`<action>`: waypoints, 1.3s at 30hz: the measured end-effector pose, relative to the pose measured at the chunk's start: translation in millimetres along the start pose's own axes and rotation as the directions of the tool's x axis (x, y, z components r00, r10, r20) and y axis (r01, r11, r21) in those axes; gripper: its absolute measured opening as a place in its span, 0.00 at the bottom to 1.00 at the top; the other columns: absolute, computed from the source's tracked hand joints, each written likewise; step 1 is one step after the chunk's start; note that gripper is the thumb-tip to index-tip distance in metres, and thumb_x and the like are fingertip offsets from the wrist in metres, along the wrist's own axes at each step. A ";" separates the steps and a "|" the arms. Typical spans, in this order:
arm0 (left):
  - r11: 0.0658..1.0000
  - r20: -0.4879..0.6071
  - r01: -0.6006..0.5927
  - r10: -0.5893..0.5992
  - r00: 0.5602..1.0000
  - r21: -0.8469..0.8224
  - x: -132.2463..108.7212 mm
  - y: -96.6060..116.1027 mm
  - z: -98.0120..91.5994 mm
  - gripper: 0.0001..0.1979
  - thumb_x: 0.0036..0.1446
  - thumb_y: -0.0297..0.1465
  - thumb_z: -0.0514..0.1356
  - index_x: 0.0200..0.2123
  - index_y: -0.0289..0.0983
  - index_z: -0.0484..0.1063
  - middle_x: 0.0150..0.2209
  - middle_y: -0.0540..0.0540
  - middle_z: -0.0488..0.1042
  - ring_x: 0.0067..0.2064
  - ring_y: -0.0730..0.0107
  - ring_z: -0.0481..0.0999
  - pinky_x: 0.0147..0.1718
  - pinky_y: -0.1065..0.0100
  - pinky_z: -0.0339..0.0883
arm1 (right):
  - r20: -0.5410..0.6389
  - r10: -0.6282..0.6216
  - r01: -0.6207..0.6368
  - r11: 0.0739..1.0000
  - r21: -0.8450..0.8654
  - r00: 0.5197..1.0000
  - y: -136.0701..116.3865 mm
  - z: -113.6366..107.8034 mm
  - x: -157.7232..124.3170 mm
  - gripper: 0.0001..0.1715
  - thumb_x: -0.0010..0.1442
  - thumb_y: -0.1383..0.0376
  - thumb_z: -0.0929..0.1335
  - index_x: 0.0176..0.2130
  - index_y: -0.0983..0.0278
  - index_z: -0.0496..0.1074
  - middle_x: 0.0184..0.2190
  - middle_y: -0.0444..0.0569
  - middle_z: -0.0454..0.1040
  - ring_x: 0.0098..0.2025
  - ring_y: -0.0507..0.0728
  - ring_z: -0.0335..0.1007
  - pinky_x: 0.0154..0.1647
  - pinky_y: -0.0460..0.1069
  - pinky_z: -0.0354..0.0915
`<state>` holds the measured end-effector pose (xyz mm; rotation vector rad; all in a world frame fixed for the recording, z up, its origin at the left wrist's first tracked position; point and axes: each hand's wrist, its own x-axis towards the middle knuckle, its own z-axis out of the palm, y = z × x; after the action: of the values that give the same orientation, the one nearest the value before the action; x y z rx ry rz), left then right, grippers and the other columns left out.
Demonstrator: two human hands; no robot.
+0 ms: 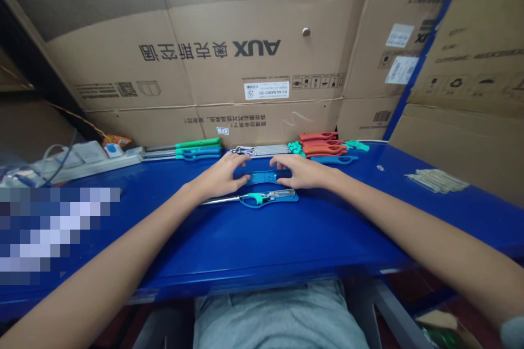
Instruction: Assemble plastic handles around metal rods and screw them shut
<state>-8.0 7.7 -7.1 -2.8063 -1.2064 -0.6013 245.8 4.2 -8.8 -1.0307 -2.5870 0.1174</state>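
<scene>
Between my two hands is a blue lighter casing half, held level just above the blue table. My left hand pinches its left end with thumb and fingers. Its right end is gripped the same way by my right hand. Nearer to me lies an opened long-necked lighter, its metal tube pointing left. A teal trigger and a clear fuel tank show inside its blue shell. My fingertips hide both ends of the casing half.
Behind my hands lie metal lighter tubes, red handle shells and teal triggers. Green and blue lighters lie back left, beside a power strip. Clear tanks lie at right. Cardboard walls the back.
</scene>
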 end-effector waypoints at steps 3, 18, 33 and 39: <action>0.999 0.066 -0.002 0.005 0.998 -0.034 0.7 -4.0 0.9 0.21 0.59 0.38 0.55 0.52 0.33 0.69 0.43 0.40 0.75 0.45 0.59 0.72 0.43 0.62 0.65 | -0.018 -0.004 0.004 1.000 0.006 1.000 -1.2 1.0 0.2 0.25 0.54 0.68 0.70 0.51 0.65 0.66 0.41 0.52 0.72 0.42 0.57 0.68 0.43 0.51 0.64; 0.990 0.069 0.050 -0.041 0.997 -0.132 0.7 -4.0 -4.7 0.08 0.55 0.33 0.56 0.35 0.35 0.72 0.31 0.45 0.76 0.33 0.67 0.74 0.34 0.69 0.64 | -0.048 0.040 -0.041 0.999 -0.020 0.998 13.3 -2.9 0.5 0.10 0.56 0.69 0.67 0.40 0.65 0.74 0.35 0.52 0.76 0.36 0.56 0.70 0.38 0.49 0.63; 0.988 -0.029 -0.019 0.014 0.999 -0.151 1.1 18.3 -2.6 0.12 0.58 0.34 0.54 0.31 0.35 0.76 0.28 0.48 0.77 0.29 0.70 0.72 0.30 0.71 0.60 | -0.362 0.254 0.022 0.792 0.610 0.897 -18.9 2.4 8.7 0.19 0.57 0.59 0.68 0.46 0.63 0.64 0.28 0.43 0.70 0.27 0.51 0.69 0.30 0.48 0.68; 0.944 -0.096 0.043 -0.078 0.992 -0.326 3.8 33.7 4.7 0.16 0.58 0.37 0.54 0.27 0.34 0.76 0.24 0.50 0.75 0.27 0.72 0.69 0.28 0.72 0.59 | -0.242 0.079 0.069 0.834 0.548 0.967 -28.4 11.2 7.3 0.16 0.56 0.56 0.69 0.39 0.65 0.71 0.35 0.49 0.75 0.35 0.53 0.70 0.37 0.50 0.67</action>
<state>19.7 -12.4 -5.8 -2.9527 -1.2826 -1.0294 218.5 -11.0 -11.4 -0.7692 -2.1139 0.6523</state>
